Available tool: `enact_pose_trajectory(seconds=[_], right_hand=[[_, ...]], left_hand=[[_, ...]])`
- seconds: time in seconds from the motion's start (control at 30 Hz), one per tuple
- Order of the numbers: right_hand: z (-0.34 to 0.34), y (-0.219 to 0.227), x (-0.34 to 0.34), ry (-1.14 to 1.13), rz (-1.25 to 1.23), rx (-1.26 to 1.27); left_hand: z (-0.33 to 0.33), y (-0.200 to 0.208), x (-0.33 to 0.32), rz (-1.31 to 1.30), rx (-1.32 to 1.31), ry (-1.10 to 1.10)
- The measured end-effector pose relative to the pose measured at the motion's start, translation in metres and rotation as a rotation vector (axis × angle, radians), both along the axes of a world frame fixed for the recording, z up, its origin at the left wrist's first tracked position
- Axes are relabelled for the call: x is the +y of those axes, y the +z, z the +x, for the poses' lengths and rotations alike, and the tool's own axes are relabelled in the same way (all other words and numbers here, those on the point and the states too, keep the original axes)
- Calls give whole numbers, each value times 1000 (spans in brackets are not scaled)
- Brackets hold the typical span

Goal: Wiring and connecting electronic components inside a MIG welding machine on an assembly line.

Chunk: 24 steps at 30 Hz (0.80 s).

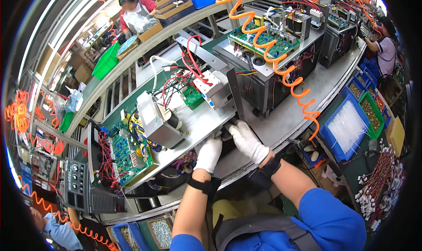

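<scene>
My left hand [209,153], in a white glove, is at the near side of an open machine chassis [200,130]. Its fingers are bent at the chassis edge. Close beside it, my right hand [247,141], gloved too, has its fingers curled by the dark corner under the upright panel [234,92]. Both hands look closed around something small and dark that I cannot make out. On the chassis sit a boxy metal-cased transformer [159,120], a green circuit board [127,152], a white block with red cables [213,87] and bundled coloured wires.
More open machines [268,57] stand farther along the conveyor line. An orange coiled hose [281,68] hangs over it. Blue bins [345,128], a green bin [371,114] and a wire harness pile [380,185] are at right. A finished-looking unit [79,187] is left. Other people work nearby.
</scene>
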State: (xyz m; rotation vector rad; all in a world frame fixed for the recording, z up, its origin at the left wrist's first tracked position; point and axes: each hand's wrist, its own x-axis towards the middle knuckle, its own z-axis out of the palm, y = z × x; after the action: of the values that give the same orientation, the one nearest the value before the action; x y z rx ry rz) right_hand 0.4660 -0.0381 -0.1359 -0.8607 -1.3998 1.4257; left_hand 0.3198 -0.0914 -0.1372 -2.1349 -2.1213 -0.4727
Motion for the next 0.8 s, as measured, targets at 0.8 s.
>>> enact_pose_trajectory(seconds=[0.8], right_hand=[[22,-6,-15,-75,-237,524]], left_hand=[[18,65,-9,-280,-768,51]])
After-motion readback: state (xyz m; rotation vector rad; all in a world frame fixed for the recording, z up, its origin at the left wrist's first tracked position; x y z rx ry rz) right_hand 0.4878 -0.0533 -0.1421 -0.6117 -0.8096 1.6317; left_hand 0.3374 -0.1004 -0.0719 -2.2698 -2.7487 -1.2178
